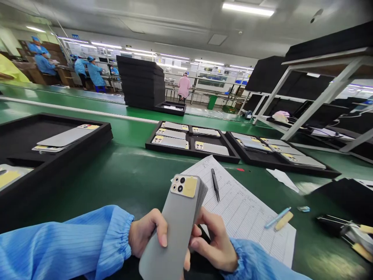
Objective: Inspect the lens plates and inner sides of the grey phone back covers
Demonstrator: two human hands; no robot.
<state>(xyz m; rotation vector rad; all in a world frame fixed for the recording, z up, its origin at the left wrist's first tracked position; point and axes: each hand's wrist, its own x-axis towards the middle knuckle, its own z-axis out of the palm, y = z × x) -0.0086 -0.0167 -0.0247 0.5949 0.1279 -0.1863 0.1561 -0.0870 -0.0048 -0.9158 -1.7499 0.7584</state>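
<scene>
Left grip pinched phone-cover stack | Right grip curled at its edge, pinch unclear | Judged risk: fanned stack could slide apart if Left grip slackened

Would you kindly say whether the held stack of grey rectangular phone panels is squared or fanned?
Fanned: the grey panel stack shows separate, staggered edges at its upper right.

Cool white light comes from a ceiling fixture and rows of tube lights farther back, leaving pale glare on the glossy green tabletop. The stack of panels up close looks fairly crisp; distant workers look soft. Wide-angle distortion slants the rack, and the top right corner darkens.
</scene>
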